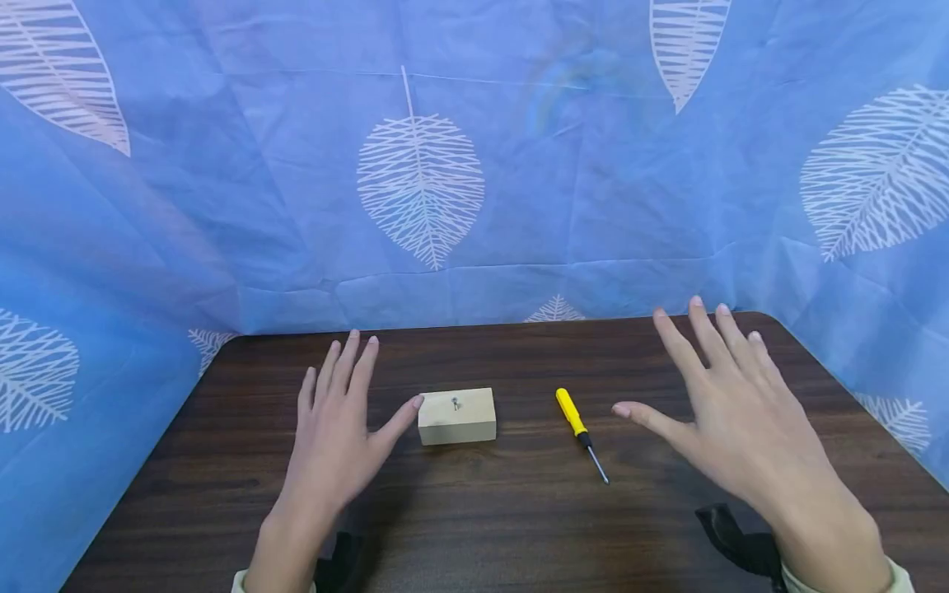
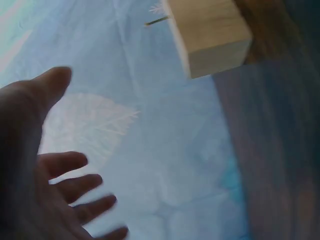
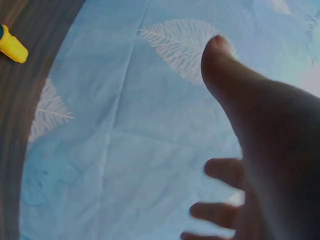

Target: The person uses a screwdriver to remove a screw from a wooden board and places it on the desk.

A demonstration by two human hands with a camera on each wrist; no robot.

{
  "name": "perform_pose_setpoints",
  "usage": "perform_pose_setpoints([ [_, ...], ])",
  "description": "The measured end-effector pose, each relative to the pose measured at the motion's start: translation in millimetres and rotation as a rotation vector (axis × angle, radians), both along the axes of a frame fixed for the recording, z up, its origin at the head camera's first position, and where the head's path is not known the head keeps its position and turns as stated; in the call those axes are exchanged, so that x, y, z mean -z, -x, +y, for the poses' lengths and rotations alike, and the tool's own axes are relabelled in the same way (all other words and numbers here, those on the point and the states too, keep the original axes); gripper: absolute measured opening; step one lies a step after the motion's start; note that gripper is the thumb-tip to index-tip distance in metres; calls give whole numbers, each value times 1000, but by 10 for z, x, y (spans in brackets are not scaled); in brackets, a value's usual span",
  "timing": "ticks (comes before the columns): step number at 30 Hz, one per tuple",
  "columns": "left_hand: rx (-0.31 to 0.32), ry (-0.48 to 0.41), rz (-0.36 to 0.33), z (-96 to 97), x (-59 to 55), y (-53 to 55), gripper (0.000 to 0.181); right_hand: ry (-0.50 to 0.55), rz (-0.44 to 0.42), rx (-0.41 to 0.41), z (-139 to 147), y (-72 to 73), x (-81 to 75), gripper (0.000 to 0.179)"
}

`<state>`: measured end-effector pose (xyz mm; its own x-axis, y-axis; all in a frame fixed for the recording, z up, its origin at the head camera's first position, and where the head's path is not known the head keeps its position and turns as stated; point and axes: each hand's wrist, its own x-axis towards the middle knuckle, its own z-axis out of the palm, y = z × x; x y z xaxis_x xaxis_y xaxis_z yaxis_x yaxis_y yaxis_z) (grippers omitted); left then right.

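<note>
A pale wooden block (image 1: 457,431) lies on the dark table, with a small screw (image 1: 455,403) standing up from its top. In the left wrist view the screw (image 2: 156,22) juts from the block's face (image 2: 217,57). Just left of the block hovers my left hand (image 1: 337,441), fingers spread and holding nothing; its thumb tip overlaps the block's corner in the head view. A screwdriver with a yellow handle (image 1: 569,410) and metal shaft lies right of the block, tip toward me. My right hand (image 1: 741,420) is spread above the table to the right of the screwdriver, holding nothing.
The dark wood-grain table (image 1: 482,527) has its far edge close to a blue cloth (image 1: 519,181) printed with white leaves. This cloth also hangs along the left and right sides. Black straps (image 1: 741,543) show at both wrists.
</note>
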<state>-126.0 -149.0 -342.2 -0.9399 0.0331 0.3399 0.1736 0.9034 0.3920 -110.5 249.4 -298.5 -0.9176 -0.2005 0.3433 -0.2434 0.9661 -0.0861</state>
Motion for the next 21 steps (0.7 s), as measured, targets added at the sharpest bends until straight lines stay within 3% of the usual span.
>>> perform_pose_setpoints([
  [6,54,-385,-64,-99,202,107,77,220,242,-138,-31,113,127,83],
  [9,88,-506,-126,-166,302,154,69,352,264,-159,-2,216,270,63],
  [12,140,-599,-216,-216,395,200,62,535,95,-133,70,302,435,46],
  [16,193,-683,-316,-272,526,251,58,771,-175,-106,181,392,686,41],
  [21,261,-843,-426,-375,688,317,56,913,-310,-91,291,494,967,44],
])
